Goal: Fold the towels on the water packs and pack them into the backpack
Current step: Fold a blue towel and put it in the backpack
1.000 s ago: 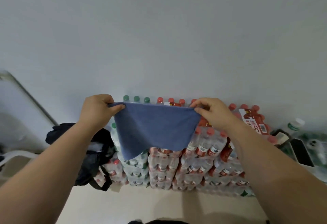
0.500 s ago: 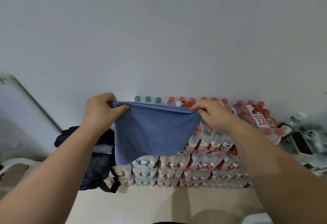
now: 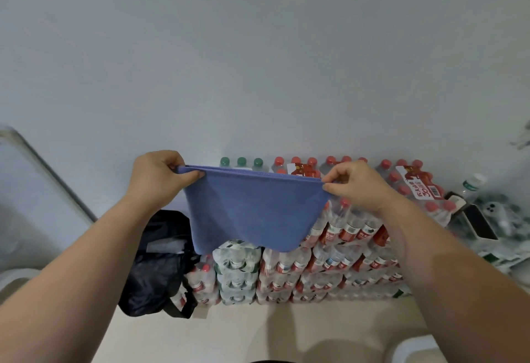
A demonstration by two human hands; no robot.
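At the two top corners of the blue towel (image 3: 252, 213), both hands pinch the cloth. The left hand (image 3: 159, 176) curls round its corner with the thumb over the edge, and the right hand (image 3: 355, 187) nips its corner between thumb and forefinger. Two layers show along the stretched top edge, so the towel looks doubled once. It hangs in the air in front of the stacked water packs (image 3: 329, 265), with its lower edge curving free.

The step in hand seems to be the next fold. To do it well, each pinch should catch both layers. The top edge should be taut and level, and the corners should meet squarely so the edges match. The lower right side hangs shorter than the left, which suggests the layers want evening out first. The tops of the packs could serve as a surface for pressing the crease.

The dark backpack (image 3: 155, 262) leans against the left end of the packs on the floor (image 3: 258, 331), its mouth seemingly open and near enough for packing.
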